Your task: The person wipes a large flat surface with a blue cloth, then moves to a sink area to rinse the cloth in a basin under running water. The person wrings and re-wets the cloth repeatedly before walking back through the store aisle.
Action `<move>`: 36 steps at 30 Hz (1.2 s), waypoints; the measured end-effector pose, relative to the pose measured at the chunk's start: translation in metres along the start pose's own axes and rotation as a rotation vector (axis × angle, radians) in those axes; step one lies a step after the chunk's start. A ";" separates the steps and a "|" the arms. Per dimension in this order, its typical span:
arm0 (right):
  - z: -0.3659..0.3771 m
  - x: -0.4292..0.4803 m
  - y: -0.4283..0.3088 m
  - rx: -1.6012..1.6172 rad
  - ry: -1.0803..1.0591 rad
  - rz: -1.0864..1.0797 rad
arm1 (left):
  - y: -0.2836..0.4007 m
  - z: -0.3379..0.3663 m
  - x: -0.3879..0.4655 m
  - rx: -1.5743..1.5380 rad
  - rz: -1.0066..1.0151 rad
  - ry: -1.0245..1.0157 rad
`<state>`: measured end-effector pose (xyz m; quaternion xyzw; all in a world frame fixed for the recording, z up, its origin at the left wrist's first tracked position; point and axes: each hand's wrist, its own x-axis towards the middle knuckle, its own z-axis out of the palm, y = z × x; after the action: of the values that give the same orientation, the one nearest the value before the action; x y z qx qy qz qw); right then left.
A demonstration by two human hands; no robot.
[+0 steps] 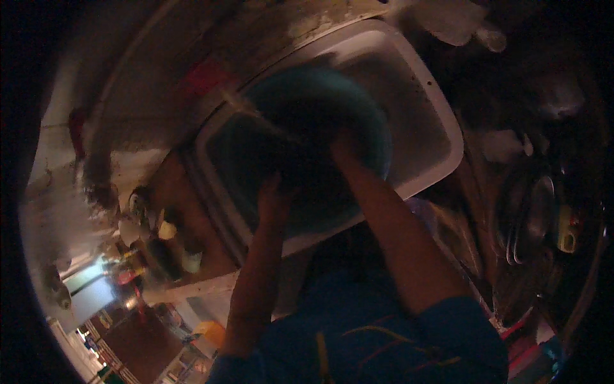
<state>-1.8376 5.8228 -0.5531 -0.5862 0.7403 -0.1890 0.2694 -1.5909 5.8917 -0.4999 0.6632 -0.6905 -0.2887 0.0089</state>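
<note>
A large green basin stands in a pale rectangular sink. Both my forearms reach down into it. My left hand is low in the basin's near left part, its fingers fading into the dark. Deeper and to the right, my right hand is mostly lost in shadow. What lies inside the basin is too dark to make out, so I cannot see what either hand touches. A pale blurred streak, which may be a tap or running water, slants over the basin from the upper left.
A blurred red object is behind the sink. Several cups and containers crowd the brown counter at left. On the right are dark metal dishes and a yellow-handled item. The surroundings are dim.
</note>
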 end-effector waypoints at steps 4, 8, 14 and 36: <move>0.034 -0.025 -0.007 0.105 0.010 -0.046 | 0.062 -0.017 -0.001 -0.247 0.177 0.033; 0.005 -0.071 -0.055 0.317 -0.304 -0.302 | 0.096 -0.033 0.020 -0.499 0.266 0.203; -0.057 -0.106 -0.118 0.661 -0.431 -0.362 | 0.060 -0.030 0.030 -0.262 0.047 0.007; -0.131 -0.100 -0.070 0.633 -0.399 -0.216 | 0.078 0.002 0.006 -1.336 0.077 -0.052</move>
<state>-1.8482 5.8985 -0.3912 -0.5737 0.5127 -0.3178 0.5541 -1.6636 5.8836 -0.4712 0.4828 -0.3867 -0.6695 0.4113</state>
